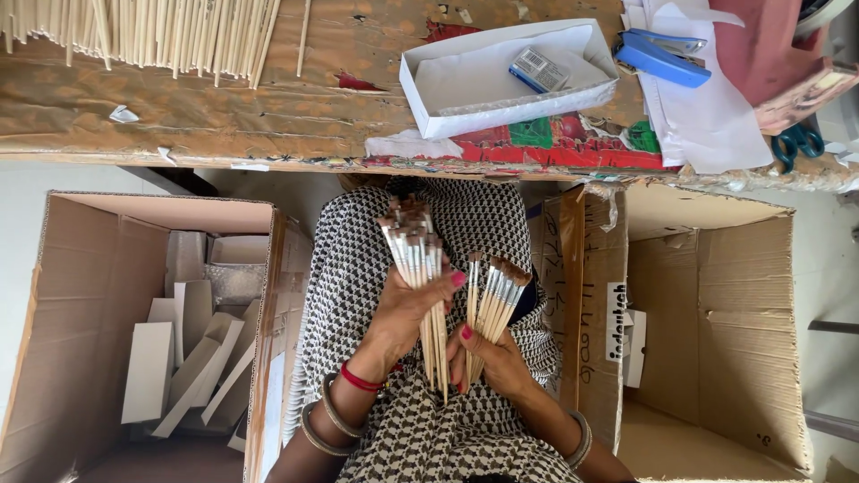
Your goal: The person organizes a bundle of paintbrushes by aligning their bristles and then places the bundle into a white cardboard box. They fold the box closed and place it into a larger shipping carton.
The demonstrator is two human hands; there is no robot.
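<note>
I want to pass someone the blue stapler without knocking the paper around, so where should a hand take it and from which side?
Probably across the middle of the blue stapler, pinching its two long sides, coming down from above. It lies flat on the white paper sheets, slanted, with the white open box close at one end, so a top approach avoids both.

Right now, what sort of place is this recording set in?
Probably a small brush-making or packing workshop. Both hands hold bundles of paintbrushes, loose wooden sticks lie on the worn workbench, and an open carton holds small white boxes.
</note>
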